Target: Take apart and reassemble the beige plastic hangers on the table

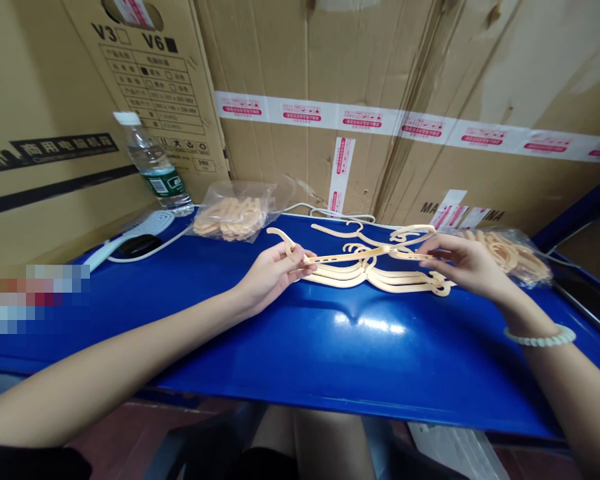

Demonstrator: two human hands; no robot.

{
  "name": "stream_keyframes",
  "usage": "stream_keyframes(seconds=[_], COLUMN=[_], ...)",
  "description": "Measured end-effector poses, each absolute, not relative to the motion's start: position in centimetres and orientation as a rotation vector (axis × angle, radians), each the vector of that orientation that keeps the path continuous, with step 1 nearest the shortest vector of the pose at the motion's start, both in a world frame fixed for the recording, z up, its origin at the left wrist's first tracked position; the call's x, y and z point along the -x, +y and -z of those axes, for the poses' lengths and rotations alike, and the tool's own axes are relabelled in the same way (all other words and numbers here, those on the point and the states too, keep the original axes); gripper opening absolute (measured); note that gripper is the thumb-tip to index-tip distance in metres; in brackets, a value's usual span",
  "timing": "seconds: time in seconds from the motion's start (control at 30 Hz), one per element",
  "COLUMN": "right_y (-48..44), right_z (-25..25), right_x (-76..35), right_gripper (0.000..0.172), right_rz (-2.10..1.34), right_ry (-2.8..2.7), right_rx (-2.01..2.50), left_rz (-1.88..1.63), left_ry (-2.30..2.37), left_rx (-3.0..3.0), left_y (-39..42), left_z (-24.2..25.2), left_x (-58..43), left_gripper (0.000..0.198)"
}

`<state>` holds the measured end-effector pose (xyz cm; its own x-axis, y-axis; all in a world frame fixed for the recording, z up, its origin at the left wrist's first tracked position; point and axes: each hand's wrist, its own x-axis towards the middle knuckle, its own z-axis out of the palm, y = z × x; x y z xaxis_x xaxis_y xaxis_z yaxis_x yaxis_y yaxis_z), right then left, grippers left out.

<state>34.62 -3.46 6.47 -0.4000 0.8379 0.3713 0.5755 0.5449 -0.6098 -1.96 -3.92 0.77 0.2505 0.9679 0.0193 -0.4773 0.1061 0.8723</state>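
Beige plastic hanger (350, 255) sits above the tabletop (330, 367); the left hand (277, 272) has its grip narrowed around one side, the right hand (473, 265) pinching the other.

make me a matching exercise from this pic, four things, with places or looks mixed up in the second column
1. Hanger
2. Bottle
3. Bracelet
4. Tabletop

A. Glossy blue
B. Around the right wrist
C. Held by the left hand and right hand
D. Has a green label

Pairs: 1-C, 2-D, 3-B, 4-A
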Motion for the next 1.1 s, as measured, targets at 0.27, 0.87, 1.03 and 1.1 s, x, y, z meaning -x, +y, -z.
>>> stream_keyframes(seconds=[0.27, 0.87, 1.03, 1.1], right_y=[-3.4, -3.5, -3.8, -4.0], right_z=[-6.4, -5.8, -5.8, -5.9], right_x=[-34.6, -34.2, -33.8, -33.6], right_gripper=[0.029, 0.023, 0.023, 0.023], right_rz=[-0.485, -0.407, -0.385, -0.397], right_ry=[-2.132, -2.223, -2.225, -2.221], right_rx=[1.124, 1.087, 1.091, 1.105], left_rz=[-1.174, -1.192, -1.232, -1.245], left_ry=[0.683, 0.726, 0.753, 0.764], left_rx=[-0.922, -1.002, -1.005, -1.008], left_y=[-3.8, -3.6, -3.8, -3.9], left_z=[-0.9, -0.7, -0.9, -1.0], left_x=[2.1, 2.5, 2.4, 2.4], left_gripper=[0.035, 0.037, 0.031, 0.027])
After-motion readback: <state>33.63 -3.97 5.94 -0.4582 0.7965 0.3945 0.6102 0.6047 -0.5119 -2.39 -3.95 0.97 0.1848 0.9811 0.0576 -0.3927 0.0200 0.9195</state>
